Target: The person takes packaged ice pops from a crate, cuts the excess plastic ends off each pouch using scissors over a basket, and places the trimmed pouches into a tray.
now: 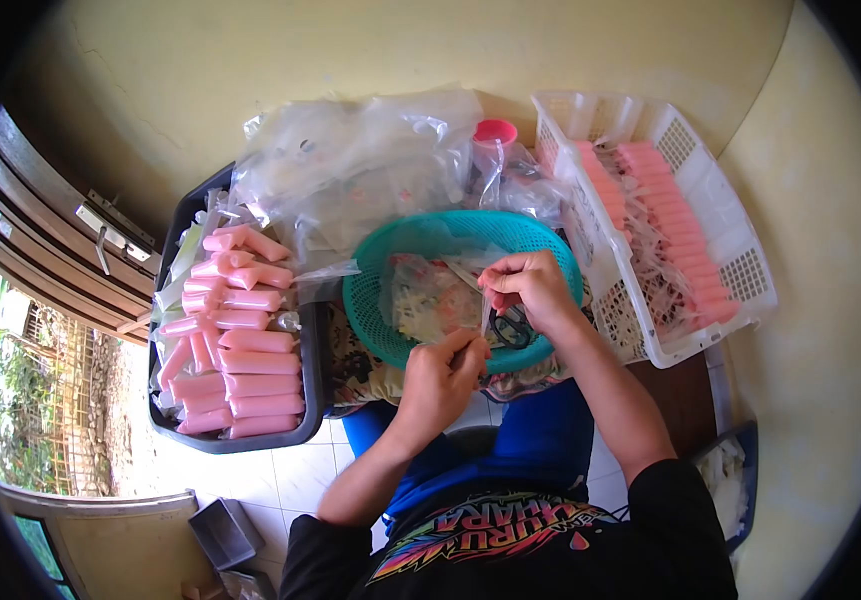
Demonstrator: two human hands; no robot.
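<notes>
Both hands are over a turquoise plastic basket. My left hand is closed in a pinch at the basket's near rim. Higher and to the right, my right hand also pinches, fingertips pointing left. A thin, pale strip, perhaps plastic, seems to run between the two sets of fingertips; its ends are hidden. Dark-handled scissors lie in the basket just below my right hand. Crumpled clear plastic and small scraps fill the basket's middle.
At left, a dark tub holds stacked pink-filled plastic tubes. A white crate at right holds rows of similar pink tubes. Large clear plastic bags and a pink cup stand behind the basket, near the wall.
</notes>
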